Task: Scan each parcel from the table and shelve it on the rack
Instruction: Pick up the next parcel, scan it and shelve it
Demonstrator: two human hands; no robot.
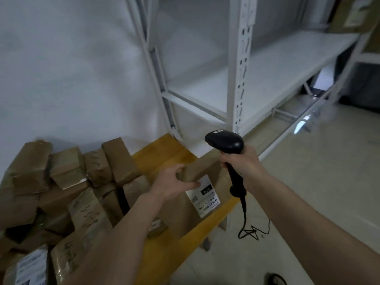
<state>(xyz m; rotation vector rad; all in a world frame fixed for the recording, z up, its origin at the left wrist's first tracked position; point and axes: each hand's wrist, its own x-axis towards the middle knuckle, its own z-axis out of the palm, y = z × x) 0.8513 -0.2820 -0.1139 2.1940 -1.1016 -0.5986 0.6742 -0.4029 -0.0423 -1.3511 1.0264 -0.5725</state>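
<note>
Left hand (pixel 174 182) curled over the near top edge of a brown cardboard parcel with a white shipping label (pixel 203 182) on the yellow wooden table (pixel 162 153), likely steadying it label-up for scanning. Right hand (pixel 243 163) gripped the black corded barcode scanner (pixel 226 145) by its handle (head aimed forward). White metal rack (pixel 267 64) waited just beyond.
</note>
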